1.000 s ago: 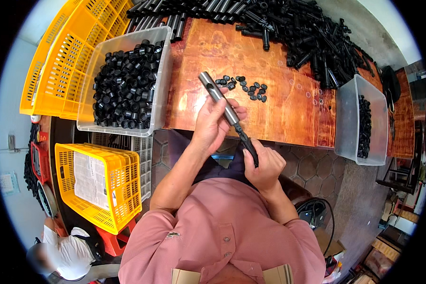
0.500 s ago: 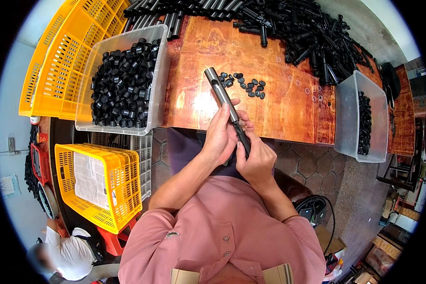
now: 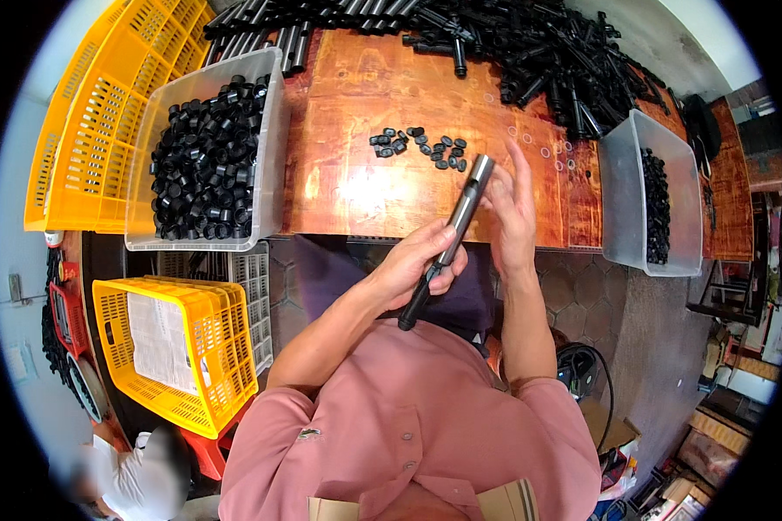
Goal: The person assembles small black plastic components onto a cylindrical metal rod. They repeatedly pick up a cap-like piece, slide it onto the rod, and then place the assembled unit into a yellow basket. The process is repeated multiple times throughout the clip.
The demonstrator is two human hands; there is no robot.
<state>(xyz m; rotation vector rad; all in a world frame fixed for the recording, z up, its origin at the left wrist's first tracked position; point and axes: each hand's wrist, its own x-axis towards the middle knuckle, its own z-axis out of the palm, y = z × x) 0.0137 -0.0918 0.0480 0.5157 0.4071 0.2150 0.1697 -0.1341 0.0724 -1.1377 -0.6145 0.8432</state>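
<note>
A slim tube (image 3: 466,210), shiny dark metal at its far part and matte black at its near part, lies slanted in my left hand (image 3: 415,265), whose fingers wrap round its middle. Its black end points toward my body. A slot or notch shows near the bright far end. Beside that end my right hand (image 3: 514,213) is raised with fingers stretched out, apart from the tube as far as I can see. Several small black oval pieces (image 3: 400,146) lie loose on the wooden table (image 3: 347,95) beyond my hands.
Left stands a clear bin (image 3: 274,130) of short black caps (image 3: 202,161), beside yellow crates (image 3: 182,321). Another clear bin (image 3: 621,191) with black parts stands right. Metal tubes (image 3: 297,48) and black assemblies (image 3: 539,65) fill the back. A person (image 3: 139,473) is at lower left.
The tube has swung from leaning left to leaning right and come closer to my body. My right hand has let go of its black end and moved to the far end, opening.
</note>
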